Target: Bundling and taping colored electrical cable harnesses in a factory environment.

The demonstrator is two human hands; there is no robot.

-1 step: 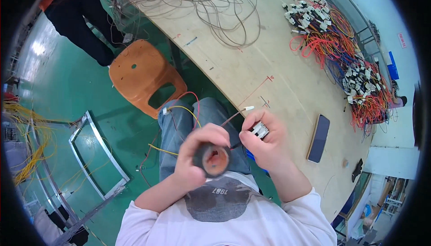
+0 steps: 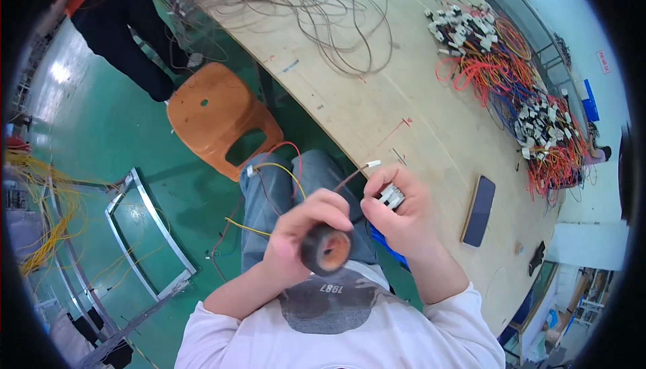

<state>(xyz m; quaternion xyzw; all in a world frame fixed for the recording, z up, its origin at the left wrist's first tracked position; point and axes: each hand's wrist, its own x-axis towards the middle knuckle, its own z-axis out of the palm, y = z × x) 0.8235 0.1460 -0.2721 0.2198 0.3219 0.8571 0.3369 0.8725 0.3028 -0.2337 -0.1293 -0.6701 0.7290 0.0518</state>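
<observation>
My left hand (image 2: 296, 234) is closed round a roll of black tape (image 2: 312, 253), with its orange-brown core facing up. Just to the right, my right hand (image 2: 402, 217) pinches a white plug connector (image 2: 390, 196) between thumb and fingers. Between the hands runs a brown wire bundle (image 2: 348, 179), and a small white connector (image 2: 372, 164) sits at its upper end by the table edge. Over my legs hang a yellow wire (image 2: 279, 164) and a red wire (image 2: 298, 156). The fingers of my left hand hide where the wires meet the tape.
A wooden table (image 2: 431, 127) carries a phone (image 2: 478, 211), piled wire harnesses (image 2: 481, 56) and loose brown cables (image 2: 336, 16). Left of it stand an orange stool (image 2: 208, 110) and a metal frame (image 2: 156, 207). Beyond the stool, another person's dark-trousered legs (image 2: 124, 32) show.
My left hand has turned the tape roll and carried it slightly right and down. My right hand still pinches the white connector in nearly the same place.
</observation>
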